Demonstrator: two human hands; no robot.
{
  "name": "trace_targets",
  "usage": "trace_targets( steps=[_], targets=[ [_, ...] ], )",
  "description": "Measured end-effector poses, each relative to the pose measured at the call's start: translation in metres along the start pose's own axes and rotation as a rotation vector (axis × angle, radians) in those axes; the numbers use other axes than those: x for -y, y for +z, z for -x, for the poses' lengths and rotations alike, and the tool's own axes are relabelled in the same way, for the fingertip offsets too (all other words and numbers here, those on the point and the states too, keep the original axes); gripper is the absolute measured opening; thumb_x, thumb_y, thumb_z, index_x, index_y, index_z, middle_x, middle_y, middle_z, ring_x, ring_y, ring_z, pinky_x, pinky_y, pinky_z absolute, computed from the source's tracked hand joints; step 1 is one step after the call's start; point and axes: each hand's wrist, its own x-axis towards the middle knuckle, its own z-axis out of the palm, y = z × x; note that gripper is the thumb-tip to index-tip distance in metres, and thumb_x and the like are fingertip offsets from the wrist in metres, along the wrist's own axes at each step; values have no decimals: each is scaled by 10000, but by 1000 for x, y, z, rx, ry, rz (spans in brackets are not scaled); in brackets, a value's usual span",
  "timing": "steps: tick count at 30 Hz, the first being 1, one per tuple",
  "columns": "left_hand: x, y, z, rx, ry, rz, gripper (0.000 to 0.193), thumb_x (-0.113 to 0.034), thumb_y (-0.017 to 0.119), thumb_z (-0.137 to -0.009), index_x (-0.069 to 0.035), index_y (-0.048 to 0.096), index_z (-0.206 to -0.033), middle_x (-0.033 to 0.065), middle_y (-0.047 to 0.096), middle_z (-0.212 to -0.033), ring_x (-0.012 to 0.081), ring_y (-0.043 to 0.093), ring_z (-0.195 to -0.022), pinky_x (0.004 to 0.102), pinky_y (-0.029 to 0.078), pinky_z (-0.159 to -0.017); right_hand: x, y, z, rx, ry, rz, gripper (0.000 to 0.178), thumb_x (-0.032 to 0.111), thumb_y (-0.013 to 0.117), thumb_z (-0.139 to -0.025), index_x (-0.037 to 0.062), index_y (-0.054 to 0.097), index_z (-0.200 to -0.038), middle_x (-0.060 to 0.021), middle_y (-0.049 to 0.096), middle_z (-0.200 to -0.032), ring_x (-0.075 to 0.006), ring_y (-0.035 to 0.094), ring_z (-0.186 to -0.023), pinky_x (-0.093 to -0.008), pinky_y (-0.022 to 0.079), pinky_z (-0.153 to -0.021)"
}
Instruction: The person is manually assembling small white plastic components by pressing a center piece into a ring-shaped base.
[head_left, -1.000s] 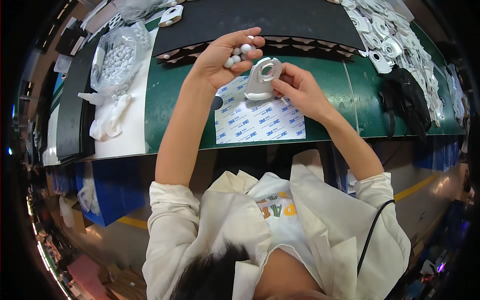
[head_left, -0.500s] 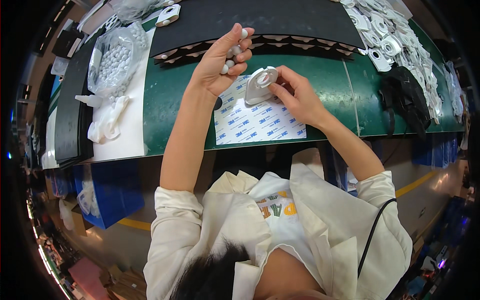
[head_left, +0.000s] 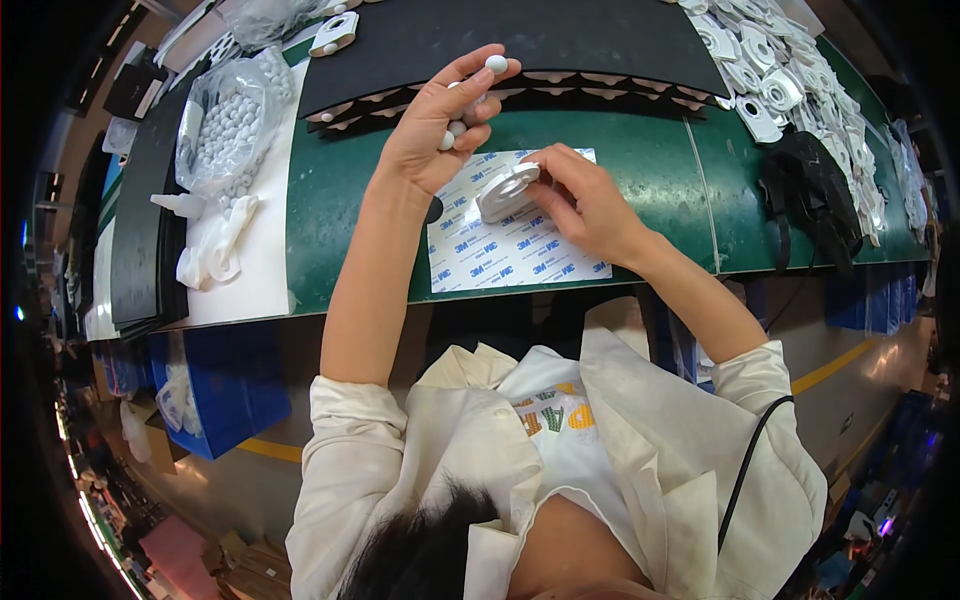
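Observation:
Several small white balls (head_left: 457, 129) rest in my left hand (head_left: 430, 130), which is raised with the fingers curled round them. One more white ball (head_left: 496, 64) is pinched between the thumb and a fingertip. My right hand (head_left: 590, 205) grips a white plastic part (head_left: 507, 192) by its rim, thumb on one side and fingers on the other. That part has a round ring with an opening and a flatter base. It is held tilted over a white sheet with blue print (head_left: 520, 255) lying on the green table (head_left: 350, 200).
At the left, a clear bag of white balls (head_left: 228, 125) sits by a small white bottle (head_left: 180, 204) and a crumpled white glove (head_left: 218, 245). Stacked black boards (head_left: 520, 35) hold white parts at the back. Right are piled white parts (head_left: 780, 90) and a black bag (head_left: 815, 190).
My right hand has tipped the white part lower and flatter, a little to the left. The left thumb and finger have moved one ball outward to the fingertips.

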Motion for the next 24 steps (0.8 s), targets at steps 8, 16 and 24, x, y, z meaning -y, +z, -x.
trace_targets(
  steps=[8, 16, 24],
  targets=[
    [6, 7, 1, -41, -74, -84, 327, -205, 651, -815, -41, 557, -1082, 58, 582, -941, 32, 441, -600, 124, 280, -384, -17, -20, -4, -163, 362, -851, 198, 146, 467, -924, 53, 479, -1099, -52, 555, -1014, -119, 531, -893, -270, 443, -762],
    [11, 17, 5, -15, -113, -236, 321, -189, 667, -798, -44, 573, -1068, 29, 594, -841, 30, 438, -594, 135, 275, -400, -22, -30, -4, -263, 379, -1354, 263, 189, 457, -930, 84, 468, -1171, -50, 542, -1081, -149, 523, -984, -297, 432, -845],
    [12, 21, 5, -82, -190, -304, 306, -227, 647, -818, -58, 577, -1064, 11, 589, -819, 23, 414, -575, 133, 259, -388, -22, -30, -5, -303, 376, -1323, 249, 186, 458, -929, 85, 480, -1156, -50, 548, -1078, -144, 525, -993, -293, 427, -848]
  ],
)
